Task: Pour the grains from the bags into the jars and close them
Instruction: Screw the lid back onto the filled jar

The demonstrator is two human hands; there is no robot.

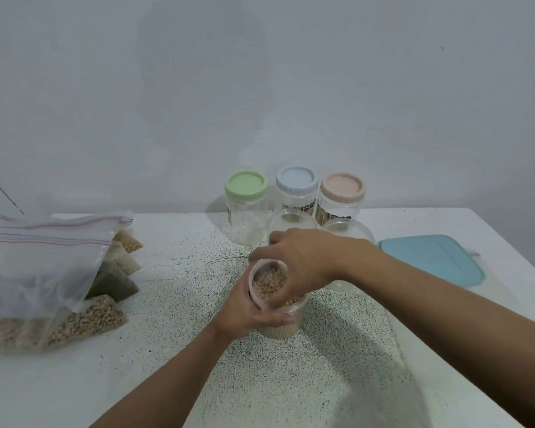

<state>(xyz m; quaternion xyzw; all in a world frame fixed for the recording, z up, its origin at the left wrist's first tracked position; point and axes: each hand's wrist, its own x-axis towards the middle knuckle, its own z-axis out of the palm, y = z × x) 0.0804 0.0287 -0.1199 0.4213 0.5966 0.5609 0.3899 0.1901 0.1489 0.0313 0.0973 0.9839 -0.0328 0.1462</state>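
The wall (pixel 260 72) is seen as plain pale grey-white. The table (pixel 59 390) is shown white, and a dense black speckle is spread across its middle. Three clear back jars are capped in pastels: a green lid (pixel 245 184), a blue lid (pixel 296 178) and a pink lid (pixel 343 186). Dark labels with orange marks are carried under the latter two. The front jar (pixel 278 330) is clear and filled with tan grains (pixel 269 284). A flat cover (pixel 430 261) is coloured teal. The large bags (pixel 37 264) are clear, striped pink and blue at the zip. The small packets are filled with tan (pixel 130 242), white (pixel 127 262), dark green (pixel 115 284) and mottled beige-brown (pixel 90 319).
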